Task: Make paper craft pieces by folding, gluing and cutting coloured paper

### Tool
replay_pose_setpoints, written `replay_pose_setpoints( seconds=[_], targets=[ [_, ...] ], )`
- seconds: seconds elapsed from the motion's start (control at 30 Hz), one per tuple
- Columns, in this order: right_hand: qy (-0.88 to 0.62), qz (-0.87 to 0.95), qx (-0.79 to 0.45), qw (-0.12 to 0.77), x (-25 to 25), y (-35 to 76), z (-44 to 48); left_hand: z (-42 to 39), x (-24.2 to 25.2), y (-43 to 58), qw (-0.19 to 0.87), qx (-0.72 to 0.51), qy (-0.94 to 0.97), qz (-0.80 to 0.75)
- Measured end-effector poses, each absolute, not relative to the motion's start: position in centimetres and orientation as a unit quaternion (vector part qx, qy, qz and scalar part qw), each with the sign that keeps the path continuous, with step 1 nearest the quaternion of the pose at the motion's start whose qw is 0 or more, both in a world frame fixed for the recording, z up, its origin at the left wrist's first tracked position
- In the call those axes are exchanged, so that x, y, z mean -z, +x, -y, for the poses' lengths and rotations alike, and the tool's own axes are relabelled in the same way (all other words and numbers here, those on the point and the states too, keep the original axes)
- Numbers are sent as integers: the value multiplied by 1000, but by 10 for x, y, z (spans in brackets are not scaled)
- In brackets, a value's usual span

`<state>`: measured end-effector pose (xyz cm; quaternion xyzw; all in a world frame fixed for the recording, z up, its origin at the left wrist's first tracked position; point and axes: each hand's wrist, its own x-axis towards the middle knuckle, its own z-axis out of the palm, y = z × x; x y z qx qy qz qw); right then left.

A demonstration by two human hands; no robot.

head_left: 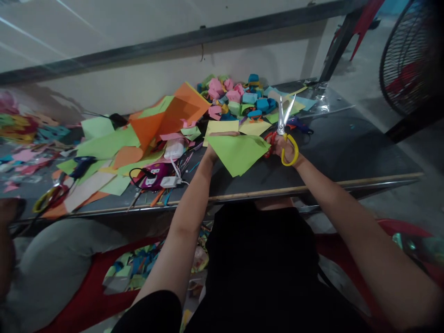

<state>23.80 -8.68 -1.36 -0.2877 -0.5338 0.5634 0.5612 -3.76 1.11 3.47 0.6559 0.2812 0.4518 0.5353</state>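
A folded sheet of green paper (238,155) is held up over the dark table, its pointed corner hanging down. My left hand (217,143) grips it at its left edge, partly hidden behind the paper. Its right corner meets my right hand (277,144), whose fingers are closed there. Scissors (281,127) with one red and one yellow handle also hang in my right hand, blades parted and pointing away from me. Yellow paper (222,126) lies just behind the green sheet.
Small pink, blue and green folded paper pieces (234,95) are heaped at the back. Orange paper (187,108), a purple power strip (156,175) and a glue gun (82,165) lie to the left. A person's leg (58,263) is at lower left; a fan (405,60) stands at right.
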Motion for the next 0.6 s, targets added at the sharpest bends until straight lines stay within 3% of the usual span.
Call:
replay_pose_setpoints(
  seconds=[0.6],
  targets=[
    [-364,500,-524,585,-12,219,99,-22,-17,-35,555,-463,639,-265]
  ],
)
